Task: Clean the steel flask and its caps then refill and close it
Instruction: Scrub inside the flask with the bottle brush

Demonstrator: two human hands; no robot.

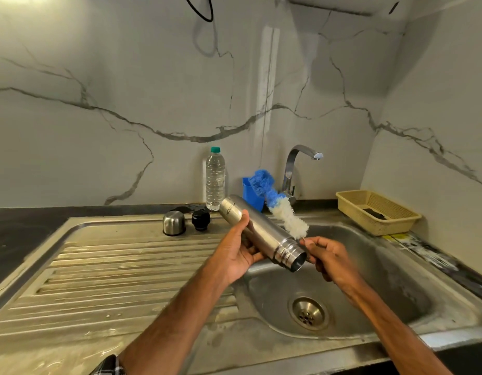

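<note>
While left hand (pixel 234 255) grips steel flask (pixel 264 232) mid-body, mouth tilted toward right hand (pixel 329 257), right hand pinches bottle brush (pixel 288 220) handle, bristles outside. Likely inside-scrub step; next needs bristles aimed into mouth. Steel cap (pixel 174 222), black stopper (pixel 201 219) beyond left hand.

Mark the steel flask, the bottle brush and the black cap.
steel flask (pixel 264 234), head view, middle of its body
bottle brush (pixel 288 220), head view, on the white bristles
black cap (pixel 200 219), head view, on its side wall
</note>
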